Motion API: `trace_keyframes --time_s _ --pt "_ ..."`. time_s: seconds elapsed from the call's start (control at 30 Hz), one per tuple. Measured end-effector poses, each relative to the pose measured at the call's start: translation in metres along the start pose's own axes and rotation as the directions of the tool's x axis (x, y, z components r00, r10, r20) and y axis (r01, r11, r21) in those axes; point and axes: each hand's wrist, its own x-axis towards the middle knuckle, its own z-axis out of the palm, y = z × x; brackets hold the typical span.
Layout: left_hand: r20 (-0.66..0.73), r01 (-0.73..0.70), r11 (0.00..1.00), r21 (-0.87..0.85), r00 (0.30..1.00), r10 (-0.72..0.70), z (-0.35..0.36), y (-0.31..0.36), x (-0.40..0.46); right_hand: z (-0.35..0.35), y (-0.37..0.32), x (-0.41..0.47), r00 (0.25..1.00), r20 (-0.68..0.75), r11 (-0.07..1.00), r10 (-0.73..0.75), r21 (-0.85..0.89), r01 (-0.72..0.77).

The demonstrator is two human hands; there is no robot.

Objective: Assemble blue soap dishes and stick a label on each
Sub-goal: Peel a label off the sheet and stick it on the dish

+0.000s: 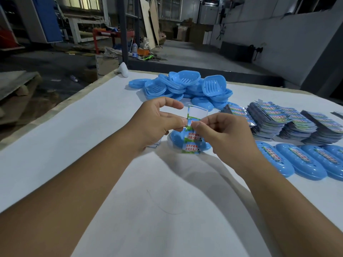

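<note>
Peeling green-bordered label strip (pixel 193 134)

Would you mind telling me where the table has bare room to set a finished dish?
Bare: the table left of the left hand, and the near stretch between the forearms. Crowded: dish pile at the back, label stacks and labelled dishes at right.

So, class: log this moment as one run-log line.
left hand: pinches label strip | right hand: pinches label strip | soap dish: beneath, unlabelled | labelled dishes: right
</note>
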Motion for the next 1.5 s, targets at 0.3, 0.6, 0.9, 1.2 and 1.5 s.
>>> trace_keyframes --time_s 0.3,0.6,0.9,1.2,1.5 --pt "-0.003 -0.048 0.999 -0.003 0.999 0.048 0.006 0.001 -0.004 0.002 -0.008 -0.005 0.999 0.04 1.0 -0.008 0.029 0.007" --pt "-0.041 -0.096 0.995 0.024 0.994 0.097 0.008 0.001 -0.006 0.004 -0.01 -0.006 0.997 0.073 1.0 0.001 0.027 -0.003" --pt "-0.076 -0.157 0.98 0.119 0.983 0.166 0.013 0.001 -0.005 0.006 -0.012 -0.007 0.996 0.073 0.998 0.043 0.046 -0.047" --pt "-0.112 -0.146 0.984 0.105 0.981 0.158 0.009 -0.002 -0.002 0.005 -0.014 -0.006 0.985 0.088 0.973 0.146 0.166 -0.16" --pt "-0.202 0.04 0.989 0.145 0.979 -0.01 -0.001 -0.004 0.01 0.0 -0.017 -0.003 0.95 0.077 0.912 0.301 0.269 -0.311"
